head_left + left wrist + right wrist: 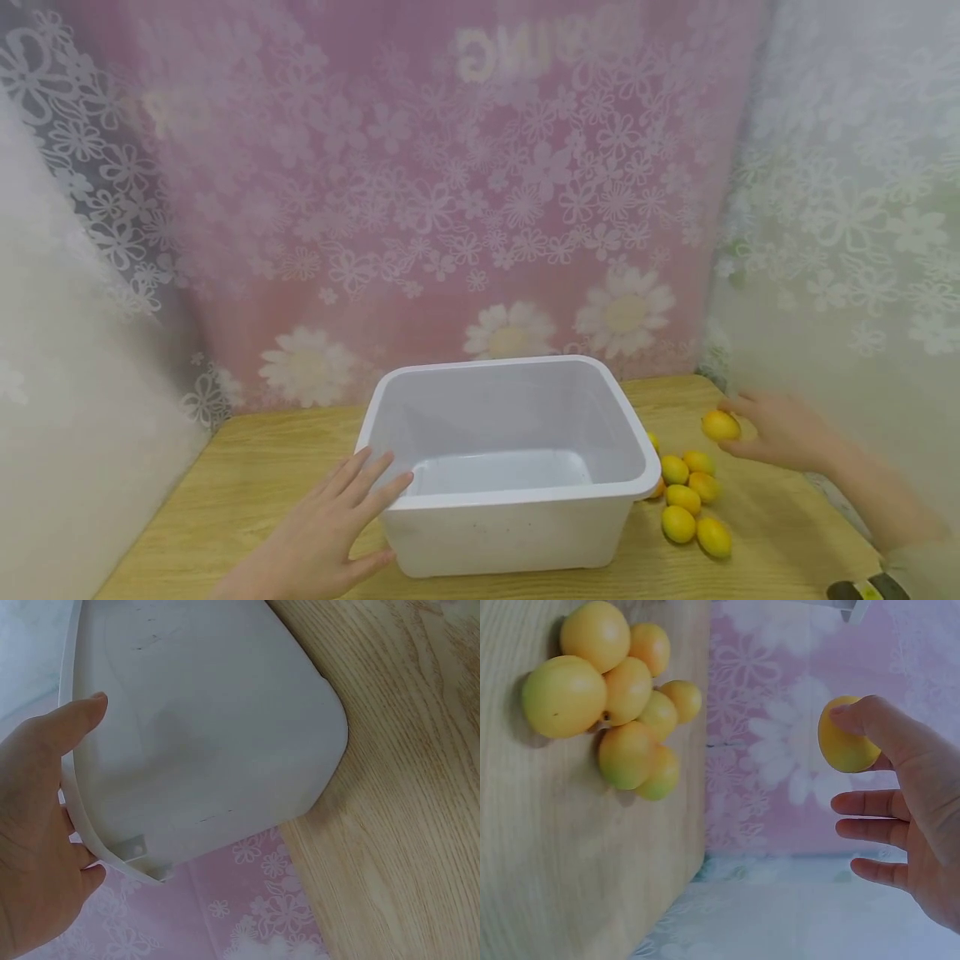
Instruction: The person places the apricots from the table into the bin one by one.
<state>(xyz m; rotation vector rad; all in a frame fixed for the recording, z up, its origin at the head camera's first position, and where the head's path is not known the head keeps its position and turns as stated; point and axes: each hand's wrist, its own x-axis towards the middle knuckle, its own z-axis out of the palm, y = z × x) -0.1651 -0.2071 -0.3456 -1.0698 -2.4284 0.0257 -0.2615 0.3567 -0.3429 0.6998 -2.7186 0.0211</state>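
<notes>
A white plastic tub [510, 533] stands on the wooden table. My left hand [326, 529] rests at the tub's front left corner, fingers straight and spread over the rim, thumb outside. In the left wrist view the thumb [79, 724] lies across the tub's rim. Off to the right, my right hand [783, 429] pinches a yellow, oval fruit [847, 735] between thumb and index finger, raised above the table; its other fingers [870, 831] extend loosely. Several similar yellow-orange fruits [682, 500] lie clustered beside the tub's right side, one partly hidden behind it.
The wooden table [255, 492] ends at a pink flowered curtain [420, 208] behind the tub. Pale curtains hang on the left and right sides. A dark object with a yellowish label [870, 588] shows at the lower right.
</notes>
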